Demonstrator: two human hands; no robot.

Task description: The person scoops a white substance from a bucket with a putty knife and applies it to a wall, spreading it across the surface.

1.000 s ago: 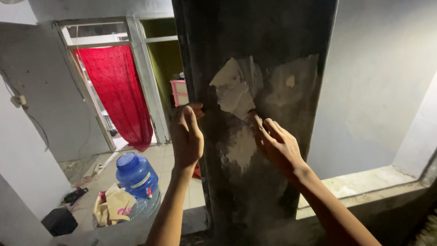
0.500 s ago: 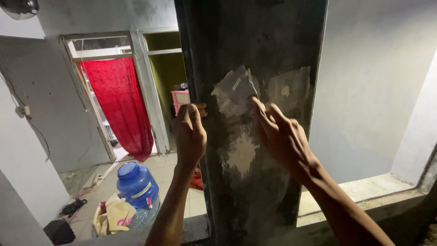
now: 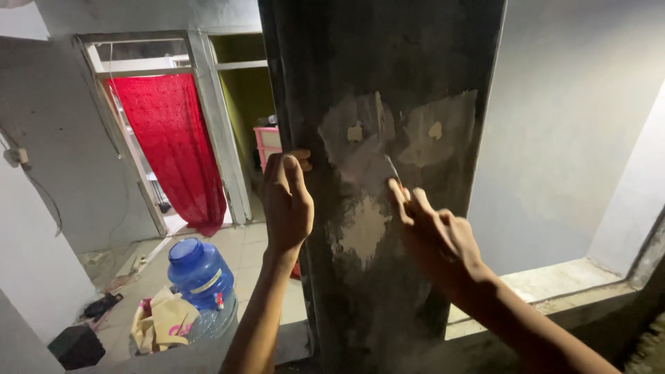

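In the middle of the frame stands a dark grey, rough concrete pillar [image 3: 388, 208], and both hands are on it. The left hand [image 3: 285, 201] wraps the pillar's left edge, its grip closed around the corner with the fingertips resting on the face. The right hand [image 3: 436, 235] reaches in from the lower right, its fingers pinched together on a thin, pale blade-like tool [image 3: 392, 168] whose tip touches the surface; whether it is a scraper or a small trowel I cannot tell. Around that tip spread pale, irregular patches of filler or bared plaster [image 3: 367, 145], one at upper centre, one to its right and a buff patch below; the work looks partly done, since these patches cover only the pillar's middle band and most of its face remains dark and untreated. In the lower left of the frame, on the tiled floor [image 3: 242, 249], stands a blue, round plastic water jug [image 3: 199, 266] with a pale label band, and beside it lies crumpled tan paper packaging [image 3: 163, 322]. A red curtain [image 3: 170, 145] hangs in the doorway at upper left.
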